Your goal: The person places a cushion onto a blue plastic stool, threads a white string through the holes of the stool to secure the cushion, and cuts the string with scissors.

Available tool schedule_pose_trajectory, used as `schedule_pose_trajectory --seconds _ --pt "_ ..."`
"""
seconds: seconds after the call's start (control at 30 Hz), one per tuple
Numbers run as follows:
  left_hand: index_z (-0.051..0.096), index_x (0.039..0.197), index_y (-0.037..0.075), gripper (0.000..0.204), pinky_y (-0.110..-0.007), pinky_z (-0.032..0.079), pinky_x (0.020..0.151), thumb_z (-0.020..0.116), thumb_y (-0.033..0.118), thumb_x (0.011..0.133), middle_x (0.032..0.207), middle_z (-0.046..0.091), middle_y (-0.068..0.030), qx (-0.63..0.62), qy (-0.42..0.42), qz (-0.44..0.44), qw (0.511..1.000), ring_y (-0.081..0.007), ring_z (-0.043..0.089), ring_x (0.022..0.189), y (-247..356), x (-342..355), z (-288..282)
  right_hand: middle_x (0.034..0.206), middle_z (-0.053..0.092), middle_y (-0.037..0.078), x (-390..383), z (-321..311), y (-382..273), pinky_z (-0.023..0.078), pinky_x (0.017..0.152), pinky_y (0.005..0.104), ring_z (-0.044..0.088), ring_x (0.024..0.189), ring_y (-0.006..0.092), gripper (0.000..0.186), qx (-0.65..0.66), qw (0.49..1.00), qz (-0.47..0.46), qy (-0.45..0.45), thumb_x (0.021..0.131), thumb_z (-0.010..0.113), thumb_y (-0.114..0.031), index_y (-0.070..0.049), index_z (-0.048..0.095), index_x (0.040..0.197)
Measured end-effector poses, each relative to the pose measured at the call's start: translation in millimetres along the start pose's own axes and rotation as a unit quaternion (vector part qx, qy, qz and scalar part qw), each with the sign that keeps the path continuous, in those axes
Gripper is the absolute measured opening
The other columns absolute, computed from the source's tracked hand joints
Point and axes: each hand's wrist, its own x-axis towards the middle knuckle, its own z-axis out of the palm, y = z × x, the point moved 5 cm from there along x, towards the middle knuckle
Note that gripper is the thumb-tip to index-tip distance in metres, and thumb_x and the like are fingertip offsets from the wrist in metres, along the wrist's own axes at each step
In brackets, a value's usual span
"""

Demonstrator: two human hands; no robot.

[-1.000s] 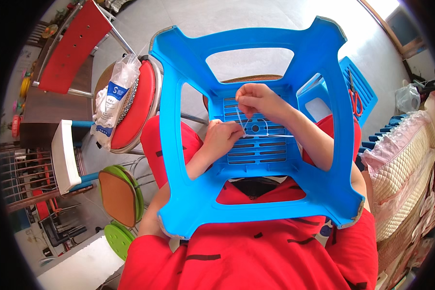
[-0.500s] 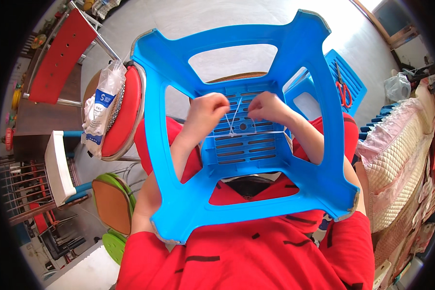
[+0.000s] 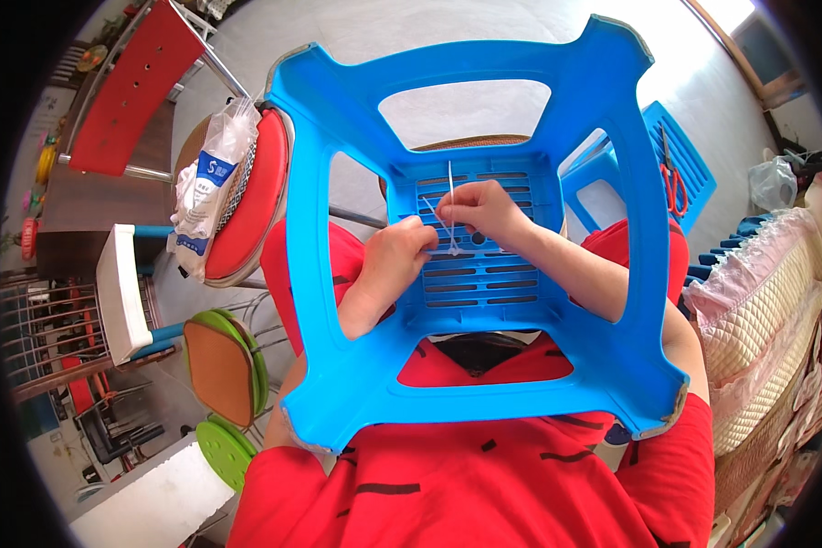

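Note:
An upturned blue plastic stool (image 3: 466, 57) rests on my lap, its slatted seat at the bottom. Thin white plastic ties (image 3: 450, 178) cross the slats, two of their ends rising near the middle. My right hand (image 3: 486, 212) reaches in from the right, thumb and fingers pinched on a white tie. Just left of the ties, my left hand (image 3: 393, 263) is closed with curled fingers beside them; what it grips is too small or hidden to make out.
A red chair (image 3: 132, 96) at left bears a white plastic package (image 3: 205, 196). Green folded stools (image 3: 219, 365) and a white-seated stool (image 3: 119, 283) are below it. At right, another blue stool (image 3: 685, 128) holds red-handled scissors (image 3: 674, 183), near a quilted pink-edged cushion (image 3: 749, 329).
Since half a second ago my left hand has dropped lower beside the ties, and my right hand has come leftward and closed in among them. The whole view has shifted slightly.

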Motion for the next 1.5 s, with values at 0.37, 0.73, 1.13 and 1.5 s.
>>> schedule_pose_trajectory --seconds 0.37,0.73,1.13,1.5 --pt "0.064 0.08 0.008 0.012 -0.041 0.05 0.067 0.07 0.004 0.07 0.08 0.06 -0.0077 0.023 0.024 0.047 0.998 -0.0285 0.062 0.08 3.0 -5.4 -0.9 0.085 0.066 0.005 1.8 2.5 -17.9 0.05 0.063 0.0227 0.061 0.074 0.0098 0.025 0.049 0.991 -0.064 -0.103 0.098 0.058 -0.017 -0.002 0.068 0.114" --pt "0.061 0.081 0.005 0.014 -0.041 0.049 0.067 0.063 -0.001 0.069 0.082 0.058 -0.0101 0.028 0.043 0.048 0.998 -0.0305 0.06 0.081 3.0 -13.4 -4.6 0.081 0.069 0.007 14.0 7.0 -21.3 0.051 0.066 0.0301 0.063 0.073 0.0165 0.015 -0.237 0.945 -0.192 -0.116 0.089 0.066 -0.013 -0.007 0.074 0.1" --pt "0.056 0.081 0.003 0.017 -0.042 0.049 0.063 0.063 -0.004 0.069 0.081 0.056 -0.012 0.0 0.085 0.081 0.993 -0.0323 0.06 0.077 5.7 -14.8 -7.2 0.087 0.07 0.008 10.1 15.5 -20.6 0.052 0.074 0.0394 0.066 0.081 0.0281 0.011 -0.405 0.874 -0.222 -0.147 0.084 0.066 -0.011 -0.011 0.075 0.089" --pt "0.055 0.083 0.005 0.017 -0.042 0.048 0.061 0.064 -0.003 0.071 0.078 0.056 -0.0118 0.001 0.086 0.081 0.993 -0.0328 0.059 0.074 6.9 -11.1 -6.3 0.093 0.071 0.01 7.1 25.0 -16.8 0.052 0.079 0.039 0.066 0.09 0.0299 0.015 -0.346 0.885 -0.212 -0.23 0.084 0.068 -0.014 -0.01 0.075 0.096"
